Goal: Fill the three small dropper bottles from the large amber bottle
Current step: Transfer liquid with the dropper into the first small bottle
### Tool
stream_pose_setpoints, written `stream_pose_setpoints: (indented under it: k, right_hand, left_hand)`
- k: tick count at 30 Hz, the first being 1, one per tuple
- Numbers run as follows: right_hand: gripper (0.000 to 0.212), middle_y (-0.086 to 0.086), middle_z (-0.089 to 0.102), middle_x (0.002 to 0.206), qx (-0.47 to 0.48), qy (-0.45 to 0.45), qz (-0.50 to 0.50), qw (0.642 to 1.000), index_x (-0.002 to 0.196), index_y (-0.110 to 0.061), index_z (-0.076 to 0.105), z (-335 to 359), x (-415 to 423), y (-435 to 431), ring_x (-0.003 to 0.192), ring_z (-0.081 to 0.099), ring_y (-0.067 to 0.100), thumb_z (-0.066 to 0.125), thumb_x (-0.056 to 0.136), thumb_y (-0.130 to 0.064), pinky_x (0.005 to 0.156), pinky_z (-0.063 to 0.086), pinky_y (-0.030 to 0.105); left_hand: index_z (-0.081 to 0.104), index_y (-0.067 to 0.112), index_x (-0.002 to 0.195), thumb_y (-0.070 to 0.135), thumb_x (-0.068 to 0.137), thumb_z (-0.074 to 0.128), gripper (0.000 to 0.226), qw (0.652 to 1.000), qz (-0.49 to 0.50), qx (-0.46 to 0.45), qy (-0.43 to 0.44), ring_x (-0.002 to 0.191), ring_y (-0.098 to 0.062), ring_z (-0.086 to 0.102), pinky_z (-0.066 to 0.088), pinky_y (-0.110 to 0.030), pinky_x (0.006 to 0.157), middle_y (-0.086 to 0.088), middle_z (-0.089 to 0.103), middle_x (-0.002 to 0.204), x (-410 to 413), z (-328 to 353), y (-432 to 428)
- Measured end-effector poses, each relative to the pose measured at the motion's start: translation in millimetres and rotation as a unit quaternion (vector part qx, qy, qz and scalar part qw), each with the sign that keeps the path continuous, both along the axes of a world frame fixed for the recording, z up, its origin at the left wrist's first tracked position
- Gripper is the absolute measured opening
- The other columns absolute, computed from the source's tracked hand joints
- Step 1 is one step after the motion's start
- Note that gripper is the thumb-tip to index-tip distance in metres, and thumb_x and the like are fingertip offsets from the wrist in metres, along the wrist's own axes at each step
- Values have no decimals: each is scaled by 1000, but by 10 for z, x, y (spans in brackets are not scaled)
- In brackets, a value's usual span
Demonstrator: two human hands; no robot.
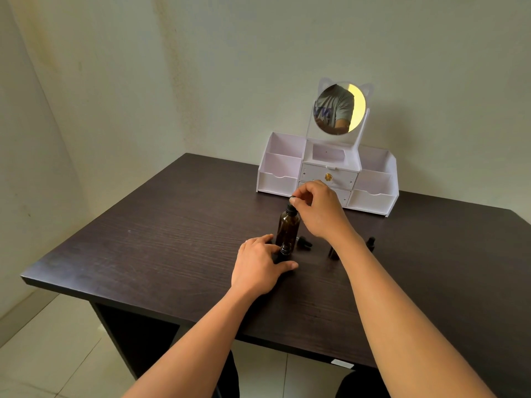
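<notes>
On the desk (143, 239), the left hand (258, 268) grips an uncapped small bottle (285, 249) just in front of the upright amber bottle (288, 228), whose cap (290, 208) the right hand (319, 211) pinches, while a second bottle (333, 252) and a third bottle (370, 243) stand to the right.

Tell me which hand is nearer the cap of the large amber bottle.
Right. The right hand pinches the cap from above; the left hand sits lower, at the base of the large amber bottle, gripping a small dropper bottle.
</notes>
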State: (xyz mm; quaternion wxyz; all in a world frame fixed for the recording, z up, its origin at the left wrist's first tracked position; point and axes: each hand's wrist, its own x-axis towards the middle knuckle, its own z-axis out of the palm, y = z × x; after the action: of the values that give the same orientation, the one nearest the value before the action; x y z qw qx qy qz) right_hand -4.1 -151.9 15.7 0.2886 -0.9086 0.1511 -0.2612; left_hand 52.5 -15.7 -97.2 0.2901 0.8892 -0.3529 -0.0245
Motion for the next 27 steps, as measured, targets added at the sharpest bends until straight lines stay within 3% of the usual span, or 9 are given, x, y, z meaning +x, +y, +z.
stream_pose_setpoints:
  k: [5, 12, 27]
  right_hand:
    - [13, -10, 59, 83, 18, 10, 2, 1000, 106, -18, 65, 10, -2, -21, 71, 54, 2, 66, 93, -20, 67, 40, 14]
    - [6, -11, 59, 80, -9, 24, -5, 1000, 99, -18, 67, 26, 1, -38, 71, 54, 0, 65, 94, -18, 63, 37, 12]
    - [8, -13, 57, 70, -29, 11, -23, 999, 86, -21, 67, 1, 48, -65, 65, 53, 2, 65, 93, -24, 74, 47, 30]
  left_hand:
    - [68, 31, 128, 70, 82, 64, 60, 1000, -1, 0, 0, 144, -20, 34, 30, -44, 119, 5, 42, 156, 4, -3, 5]
    - [67, 32, 129, 70, 82, 63, 61, 1000, 2, 4, -1, 144, -20, 34, 28, -43, 119, 5, 41, 157, 1, -3, -3]
    - [68, 30, 129, 71, 82, 62, 63, 1000, 0, 5, -4, 144, -19, 33, 28, -41, 118, 5, 41, 157, -3, -16, 14]
